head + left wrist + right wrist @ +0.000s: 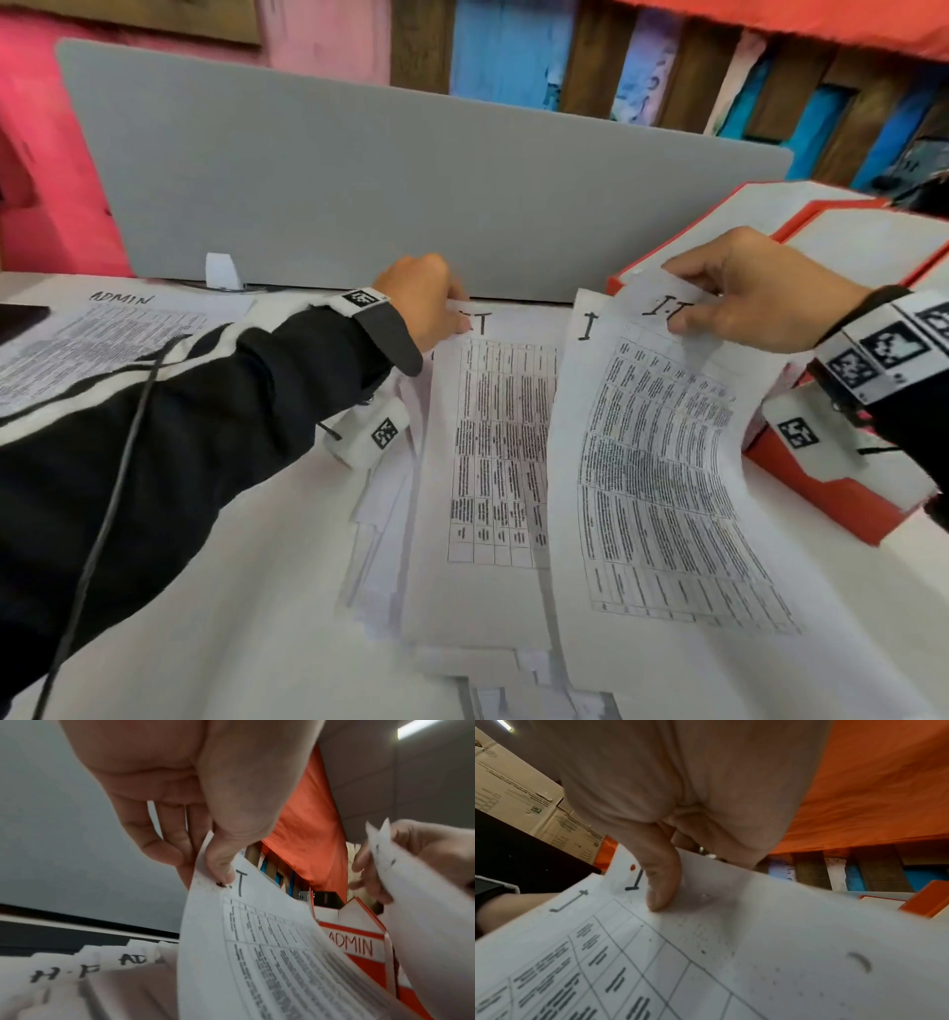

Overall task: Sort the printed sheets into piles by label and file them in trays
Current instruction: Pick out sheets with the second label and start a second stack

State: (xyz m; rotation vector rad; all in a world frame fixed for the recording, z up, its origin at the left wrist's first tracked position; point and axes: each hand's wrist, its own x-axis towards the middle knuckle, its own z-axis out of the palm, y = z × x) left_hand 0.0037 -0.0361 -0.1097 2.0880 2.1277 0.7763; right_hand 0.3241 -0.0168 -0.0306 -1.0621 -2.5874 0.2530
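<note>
Printed table sheets marked "I.T" lie fanned over the white desk. My left hand [436, 308] pinches the top corner of one I.T sheet [493, 462] between thumb and fingers, seen close in the left wrist view as the same sheet [270, 953] under my left hand [213, 870]. My right hand [719, 303] pinches the top edge of a second I.T sheet [662, 488], lifted and curling; the right wrist view shows my thumb [662, 882] pressed on that sheet [706, 963]. An orange-and-white tray [832, 493] labelled "ADMIN" [352, 945] stands at the right.
A sheet headed "ADMIN" [102, 334] lies at the far left. More loose sheets [385, 514] lie under the I.T sheets, some marked "H.R" [61, 973]. A grey partition panel [359, 180] closes the desk's back. More orange tray tiers [847, 226] stack at the back right.
</note>
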